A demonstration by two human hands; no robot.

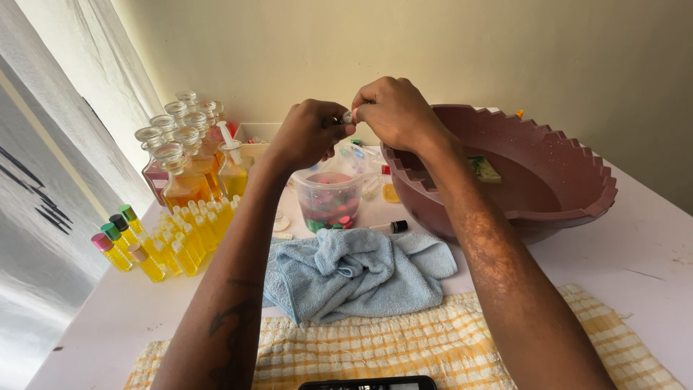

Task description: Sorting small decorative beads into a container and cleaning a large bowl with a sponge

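Small vial (347,117) pinched btwn L hand (307,133) & R hand (393,112) fingertips.

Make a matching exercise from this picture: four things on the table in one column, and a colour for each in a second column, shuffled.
Things:
1. towel
2. basin
3. small vials
4. checked cloth

Colours:
A. dark maroon
B. yellow liquid
C. light blue
D. yellow and white

Pairs: 1-C, 2-A, 3-B, 4-D
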